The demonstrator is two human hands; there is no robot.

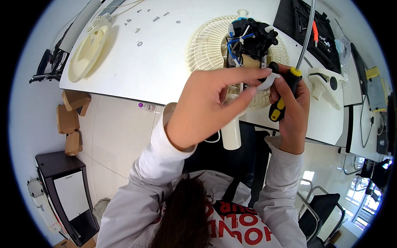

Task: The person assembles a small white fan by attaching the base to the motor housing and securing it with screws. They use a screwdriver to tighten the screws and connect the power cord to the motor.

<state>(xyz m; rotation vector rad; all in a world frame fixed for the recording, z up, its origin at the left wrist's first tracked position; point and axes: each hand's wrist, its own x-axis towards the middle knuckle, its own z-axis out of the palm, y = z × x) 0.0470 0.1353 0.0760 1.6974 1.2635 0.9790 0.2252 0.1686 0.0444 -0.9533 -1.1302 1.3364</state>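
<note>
My left hand [206, 105] reaches across from the left, its thumb and index finger pinching a small curved, whitish plastic piece [269, 82]. My right hand [297, 111] grips a black and yellow screwdriver [292, 82], its shaft pointing up and away; the right thumb also touches the plastic piece. Just beyond both hands sits an exposed fan motor [256, 41] with a black housing and blue and white wires. It rests over a cream fan grille [202, 47]. A cream tube [231, 134] sticks out past the table's near edge, below my left hand.
Several screws and small metal parts [156, 19] lie on the white table [161, 62]. A cream fan base [89, 51] is at the left. To the right are a cream housing part [328, 87] and a black tool case [314, 45]. Cardboard boxes [68, 120] stand on the floor.
</note>
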